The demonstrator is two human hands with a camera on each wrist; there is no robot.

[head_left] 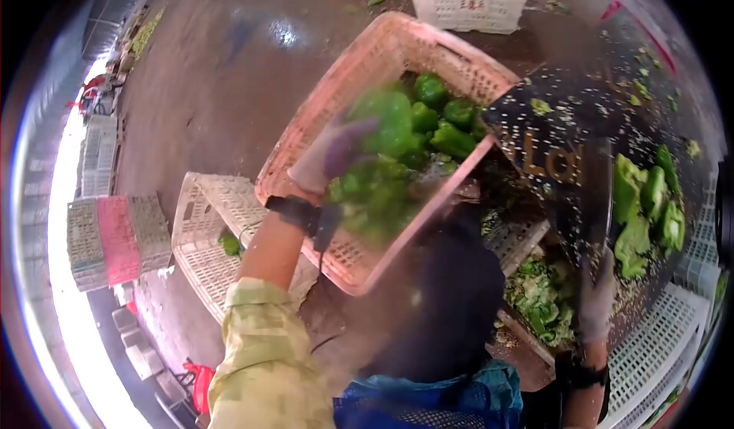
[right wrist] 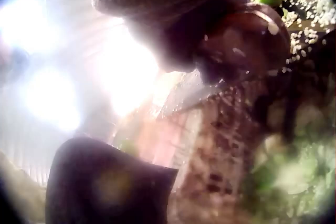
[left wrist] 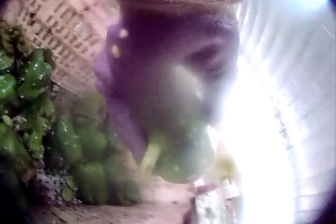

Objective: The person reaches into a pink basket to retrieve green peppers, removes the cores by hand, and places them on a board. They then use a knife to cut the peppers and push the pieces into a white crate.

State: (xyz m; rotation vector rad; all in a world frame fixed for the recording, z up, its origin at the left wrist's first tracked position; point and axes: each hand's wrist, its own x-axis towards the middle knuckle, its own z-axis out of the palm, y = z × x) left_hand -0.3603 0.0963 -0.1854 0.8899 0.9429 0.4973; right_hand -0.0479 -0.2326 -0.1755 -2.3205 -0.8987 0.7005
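My left hand (head_left: 342, 144), in a purple glove, grips a green bell pepper (head_left: 384, 121) over the pink crate (head_left: 294, 154); both are blurred in the head view. The left wrist view shows that pepper (left wrist: 184, 155) hanging from the gloved fingers, its pale stem pointing down. More whole green peppers (head_left: 432, 90) lie in the crate below. At the right, my right hand (head_left: 596, 295) holds a knife (head_left: 600, 184) by its handle, the broad blade extending over the dark, seed-strewn board (head_left: 554, 108). Cut pepper pieces (head_left: 633, 219) lie on the board to the right of the blade.
Below the board, a container holds green pepper scraps (head_left: 539, 303). White crates stand at the left (head_left: 202, 230), at the top (head_left: 474, 1) and at the lower right (head_left: 657, 341). A stack with a pink panel (head_left: 118, 238) stands farther left on the wet floor (head_left: 222, 69).
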